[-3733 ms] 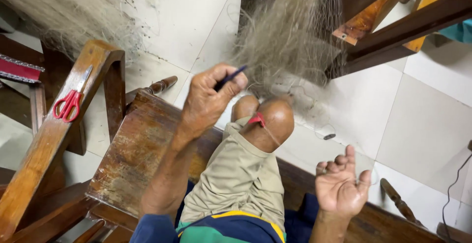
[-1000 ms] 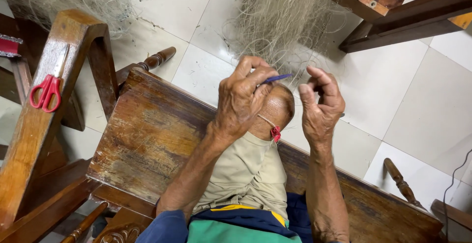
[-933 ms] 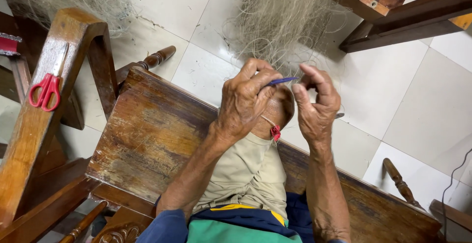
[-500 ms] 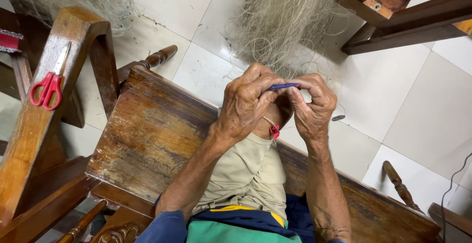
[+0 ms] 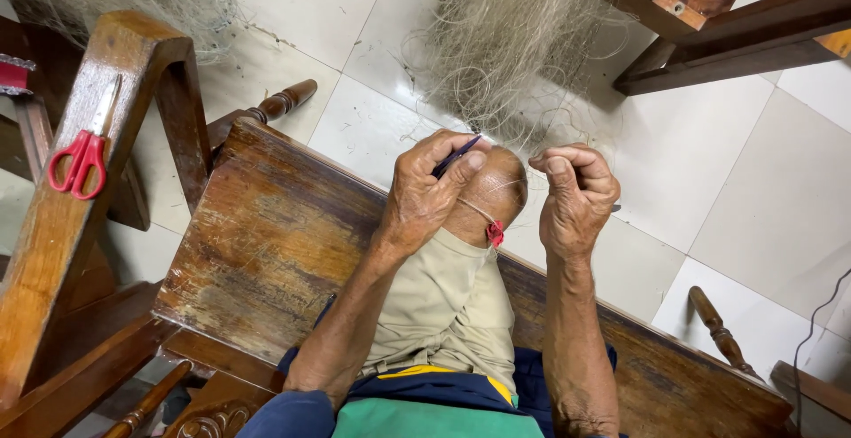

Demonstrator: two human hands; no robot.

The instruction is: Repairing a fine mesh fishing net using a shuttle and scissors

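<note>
White tiled floor (image 5: 753,190), left hand (image 5: 425,194) pinching slim dark netting needle (image 5: 455,157), pale tangled net (image 5: 523,39)

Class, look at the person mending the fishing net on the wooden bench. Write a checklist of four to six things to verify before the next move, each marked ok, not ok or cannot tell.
1. Dark netting needle gripped in the left hand: ok, pinched at the fingers.
2. Right hand holds the line: cannot tell, the fist is closed but the thin thread is barely visible.
3. Fishing net within reach: ok, it hangs just beyond the knee.
4. Cord with red tag on the knee: ok, looped in place.
5. Red-handled scissors at hand: ok, lying on the armrest on the left-hand side.
</note>
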